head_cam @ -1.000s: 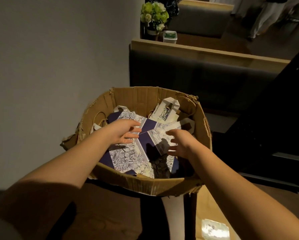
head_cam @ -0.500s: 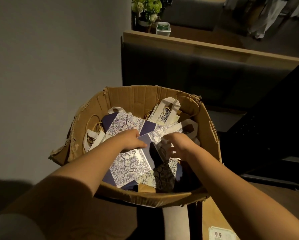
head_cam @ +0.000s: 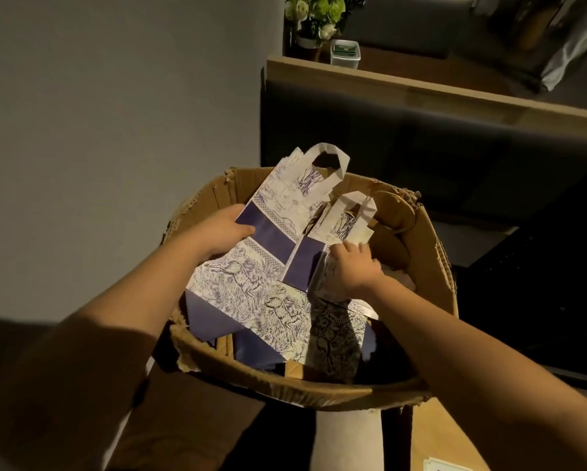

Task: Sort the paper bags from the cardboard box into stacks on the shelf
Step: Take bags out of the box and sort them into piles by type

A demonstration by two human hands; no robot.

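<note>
Head view: your hands lift flat paper bags out of the cardboard box (head_cam: 431,266).
Large bag (head_cam: 251,283), left, looks light and floppy; left hand (head_cam: 222,234) grips its edge. Right hand (head_cam: 351,268) pinches the small bag (head_cam: 314,258); hold edges, not handles.

Dim, warm yellowish light comes from above and to the right, brightest on the printed paper bag (head_cam: 251,266). The right forearm (head_cam: 472,351) throws a dark shadow into the cardboard box (head_cam: 319,389). Corners fall to near black, wide-angle bending curves the edges, and the foreground arms look soft.
</note>
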